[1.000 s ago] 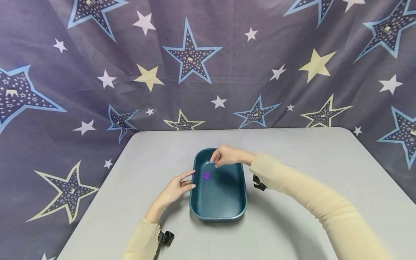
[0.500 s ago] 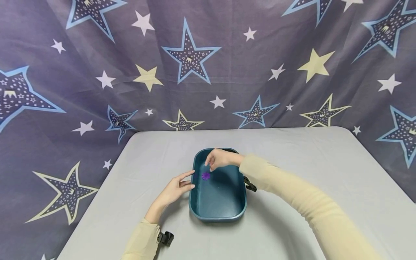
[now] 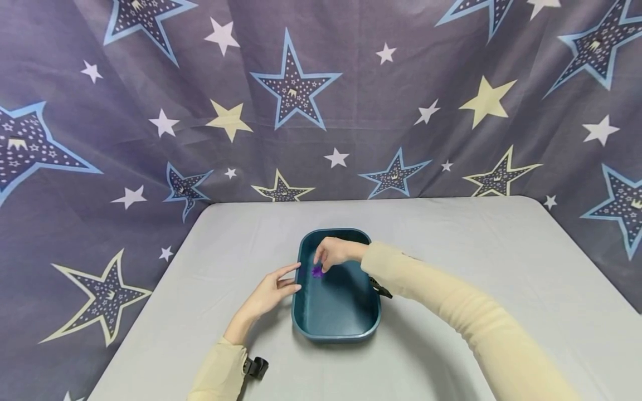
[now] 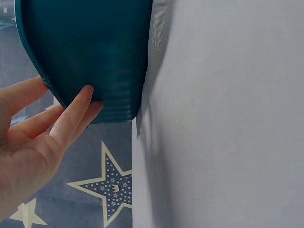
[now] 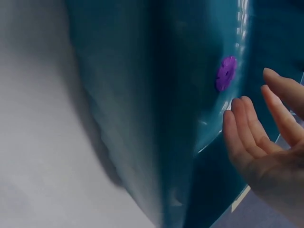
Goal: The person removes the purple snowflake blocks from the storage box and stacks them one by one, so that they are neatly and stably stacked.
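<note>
A teal rectangular tub (image 3: 337, 336) stands on the table, and on its floor toward the left lies a small purple disc with a notched edge (image 5: 225, 73). My left hand (image 3: 271, 289) touches the tub's left side. In the left wrist view, its extended fingers (image 4: 76, 111) rest against the outer wall near the rim. Inside the tub, my right hand (image 3: 335, 252) reaches down over the purple disc. The right wrist view has thumb and fingers (image 5: 247, 126) apart and loosely bent, close to the disc with nothing between them.
A pale cloth covers the table (image 3: 241, 234) around the tub. Behind and beside it hangs a dark curtain (image 3: 351, 128) printed with stars. Dark straps (image 3: 256, 367) sit at both wrists, below cream sleeves.
My right hand has moved left and down inside the tub, from its far end to the purple disc. The left hand and the tub have stayed in place.
</note>
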Motion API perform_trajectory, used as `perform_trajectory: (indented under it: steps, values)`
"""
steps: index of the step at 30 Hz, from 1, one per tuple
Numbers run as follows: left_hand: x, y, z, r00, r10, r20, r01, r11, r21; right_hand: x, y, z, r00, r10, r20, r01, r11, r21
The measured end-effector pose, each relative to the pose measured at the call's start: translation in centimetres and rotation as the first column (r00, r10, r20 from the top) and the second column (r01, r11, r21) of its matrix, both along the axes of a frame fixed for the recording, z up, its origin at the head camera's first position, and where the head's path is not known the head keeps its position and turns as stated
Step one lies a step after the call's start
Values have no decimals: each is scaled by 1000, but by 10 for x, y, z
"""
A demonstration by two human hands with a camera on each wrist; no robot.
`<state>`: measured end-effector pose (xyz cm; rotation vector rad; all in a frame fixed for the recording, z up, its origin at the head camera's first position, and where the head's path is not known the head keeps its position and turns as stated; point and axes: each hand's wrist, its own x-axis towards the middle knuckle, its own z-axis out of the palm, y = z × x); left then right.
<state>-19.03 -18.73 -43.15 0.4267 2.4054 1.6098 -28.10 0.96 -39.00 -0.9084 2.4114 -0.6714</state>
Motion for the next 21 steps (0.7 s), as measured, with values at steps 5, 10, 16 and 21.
perform_trajectory:
  steps: [5,10,16,21]
  values:
    - [-1,0,-1,1000,-6,-2,6,1000,-3,-2,-5,1,1000,7,0,-7,1000,11]
    - [-1,-1,-2,1000,-13,-9,14,1000,3,-3,-11,1,1000,-1,-6,1,999,54]
    - [0,0,0,1000,-3,-7,3,1000,7,-4,-15,-1,999,-29,-19,31,990,135]
    - [0,0,0,1000,3,-13,-2,1000,15,-6,-16,-4,1000,-22,-10,23,984,174]
